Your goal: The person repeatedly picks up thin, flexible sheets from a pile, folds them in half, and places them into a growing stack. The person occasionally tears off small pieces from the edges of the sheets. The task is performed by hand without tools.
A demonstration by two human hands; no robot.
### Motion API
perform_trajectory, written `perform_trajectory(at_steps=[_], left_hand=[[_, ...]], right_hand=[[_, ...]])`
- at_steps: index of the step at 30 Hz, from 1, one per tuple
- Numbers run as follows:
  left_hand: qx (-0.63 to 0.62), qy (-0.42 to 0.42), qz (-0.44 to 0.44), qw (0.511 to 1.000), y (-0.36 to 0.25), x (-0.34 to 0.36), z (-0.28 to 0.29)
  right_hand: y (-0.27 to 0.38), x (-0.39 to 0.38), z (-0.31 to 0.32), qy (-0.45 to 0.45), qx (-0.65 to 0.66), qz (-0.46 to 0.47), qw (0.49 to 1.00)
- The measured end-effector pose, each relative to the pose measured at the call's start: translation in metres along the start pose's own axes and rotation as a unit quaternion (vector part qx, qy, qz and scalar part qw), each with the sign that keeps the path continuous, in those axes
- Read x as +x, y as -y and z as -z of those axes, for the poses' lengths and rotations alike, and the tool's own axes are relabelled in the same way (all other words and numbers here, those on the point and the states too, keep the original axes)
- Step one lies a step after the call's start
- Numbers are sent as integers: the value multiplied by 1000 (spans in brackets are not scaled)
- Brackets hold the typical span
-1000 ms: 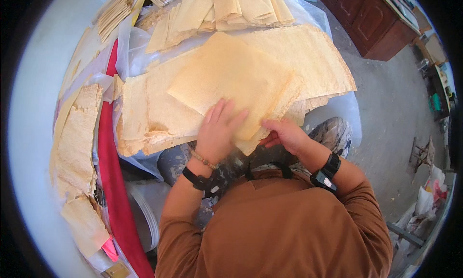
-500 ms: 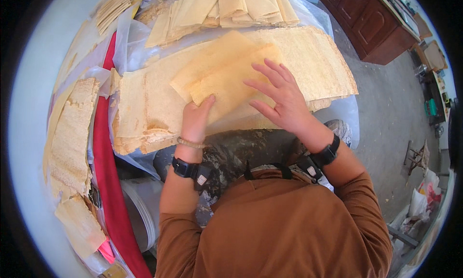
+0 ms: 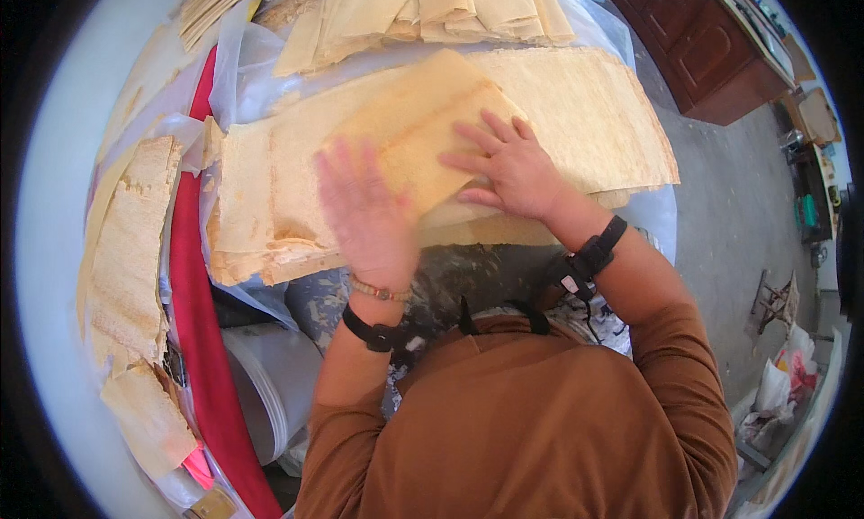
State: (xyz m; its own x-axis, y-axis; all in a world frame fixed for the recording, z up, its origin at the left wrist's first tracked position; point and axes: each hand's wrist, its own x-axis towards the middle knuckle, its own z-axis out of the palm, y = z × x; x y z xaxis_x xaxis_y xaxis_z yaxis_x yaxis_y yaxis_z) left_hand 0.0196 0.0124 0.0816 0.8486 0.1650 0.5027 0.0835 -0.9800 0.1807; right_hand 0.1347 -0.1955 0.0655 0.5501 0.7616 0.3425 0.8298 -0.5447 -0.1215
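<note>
A thin, yellowish folded sheet [image 3: 434,100] lies at a slant on a broad stack of pale tan sheets [image 3: 589,114] with ragged, browned edges. My left hand [image 3: 371,208] is over the folded sheet's left side, fingers stretched out and somewhat blurred; whether it touches the sheet is hard to see. On the right edge of the same sheet is my right hand [image 3: 517,168], palm down with its fingers spread. Neither hand grips anything. What exactly the sheets are made of does not show.
Behind the stack lies a row of folded tan sheets [image 3: 360,19] on clear plastic. More sheets [image 3: 135,240] lie at the left beside a red cloth strip [image 3: 193,276]. A white bucket [image 3: 274,375] stands below. Dark wooden cabinets [image 3: 693,42] are at the far right.
My left hand has let go of the folded sheet's near corner and opened flat over its left side. My right hand has come down onto the sheet's right edge.
</note>
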Motion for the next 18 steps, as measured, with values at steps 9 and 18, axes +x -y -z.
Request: perform_trajectory(at_steps=[9, 18], left_hand=[[-38, 162, -128, 978, 9, 1, -16], [-132, 195, -147, 961, 44, 10, 21]], right_hand=[[-34, 11, 19, -30, 7, 31, 999], [-36, 4, 49, 26, 2, 24, 999]])
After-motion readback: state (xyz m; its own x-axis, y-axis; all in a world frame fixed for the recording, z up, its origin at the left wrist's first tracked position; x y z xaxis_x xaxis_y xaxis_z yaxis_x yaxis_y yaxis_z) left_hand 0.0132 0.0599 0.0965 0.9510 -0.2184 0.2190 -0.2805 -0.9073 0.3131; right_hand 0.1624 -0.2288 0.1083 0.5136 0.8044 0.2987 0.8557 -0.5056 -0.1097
